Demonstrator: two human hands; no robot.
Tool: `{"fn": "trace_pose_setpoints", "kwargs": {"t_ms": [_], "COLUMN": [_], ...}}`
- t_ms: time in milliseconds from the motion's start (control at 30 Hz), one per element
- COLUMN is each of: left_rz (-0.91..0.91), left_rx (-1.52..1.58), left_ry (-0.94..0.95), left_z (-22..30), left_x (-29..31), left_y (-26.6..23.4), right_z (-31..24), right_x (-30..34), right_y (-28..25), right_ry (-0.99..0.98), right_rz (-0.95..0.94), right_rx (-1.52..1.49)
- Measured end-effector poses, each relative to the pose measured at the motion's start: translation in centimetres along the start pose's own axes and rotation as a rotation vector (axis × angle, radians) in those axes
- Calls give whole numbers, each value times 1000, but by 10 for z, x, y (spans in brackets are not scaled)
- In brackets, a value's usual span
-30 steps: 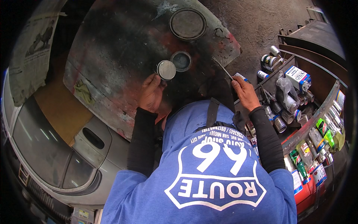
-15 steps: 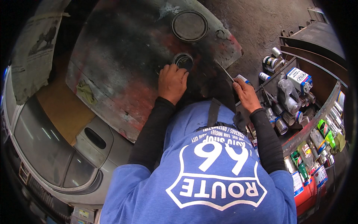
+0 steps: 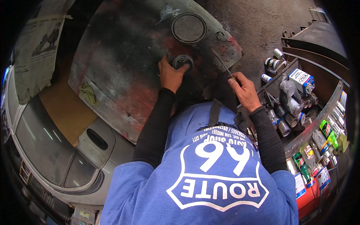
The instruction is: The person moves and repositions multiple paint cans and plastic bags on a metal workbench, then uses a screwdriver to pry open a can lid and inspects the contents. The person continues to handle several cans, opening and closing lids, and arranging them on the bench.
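A small round can with a dark top (image 3: 183, 60) stands on a worn, paint-stained panel (image 3: 123, 60). Around its near left side is my left hand (image 3: 171, 75), thumb against the rim and index finger stretched out, apart from the can. The other fingers are mostly hidden. To the right, my right hand (image 3: 245, 90) grips a thin metal rod-like tool (image 3: 222, 63) between thumb and fingers; its slim end points up and left over the panel. What shape the handle has, my fingers hide.
A larger round lid or tin (image 3: 188, 28) lies beyond the small can. A crumpled greenish cloth (image 3: 89, 93) rests at the panel's left. A grey car (image 3: 56, 150) stands left. At right, a metal rack (image 3: 307, 140) holds several cans, bottles and a white-and-blue tin (image 3: 301, 80).
My left hand has opened out, thumb and index finger spreading by the small can. The tool in my right hand has moved up and left, with its tip raised farther over the panel.
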State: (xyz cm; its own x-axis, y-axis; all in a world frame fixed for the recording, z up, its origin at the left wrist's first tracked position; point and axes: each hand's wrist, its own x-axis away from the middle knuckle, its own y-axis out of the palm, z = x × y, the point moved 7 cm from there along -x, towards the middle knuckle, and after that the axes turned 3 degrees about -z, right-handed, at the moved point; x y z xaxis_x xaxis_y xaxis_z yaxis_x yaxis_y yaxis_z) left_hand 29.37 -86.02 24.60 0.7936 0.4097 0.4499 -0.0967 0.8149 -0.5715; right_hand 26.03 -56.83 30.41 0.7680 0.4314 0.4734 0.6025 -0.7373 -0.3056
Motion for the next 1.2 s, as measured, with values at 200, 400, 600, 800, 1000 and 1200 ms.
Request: {"fn": "trace_pose_setpoints", "kwargs": {"t_ms": [200, 400, 600, 800, 1000, 1200], "left_rz": [18, -29, -24, 64, 99, 106], "left_rx": [25, 168, 181, 891, 652, -15], "left_ry": [0, -71, -61, -310, -391, 192], "left_z": [-8, -36, -37, -83, -142, -38], "left_x": [-6, -16, -22, 18, 73, 59], "left_y": [-1, 4, 8, -20, -51, -14], "right_z": [5, -35, -96, -143, -129, -111], "right_x": [0, -4, -21, -35, -65, -64], "right_y": [-1, -8, 27, 62, 97, 74], "right_ry": [66, -211, -368, -658, -615, -686], "right_rz": [52, 136, 5, -63, -154, -4], "right_rx": [-251, -83, -164, 10, 180, -24]}}
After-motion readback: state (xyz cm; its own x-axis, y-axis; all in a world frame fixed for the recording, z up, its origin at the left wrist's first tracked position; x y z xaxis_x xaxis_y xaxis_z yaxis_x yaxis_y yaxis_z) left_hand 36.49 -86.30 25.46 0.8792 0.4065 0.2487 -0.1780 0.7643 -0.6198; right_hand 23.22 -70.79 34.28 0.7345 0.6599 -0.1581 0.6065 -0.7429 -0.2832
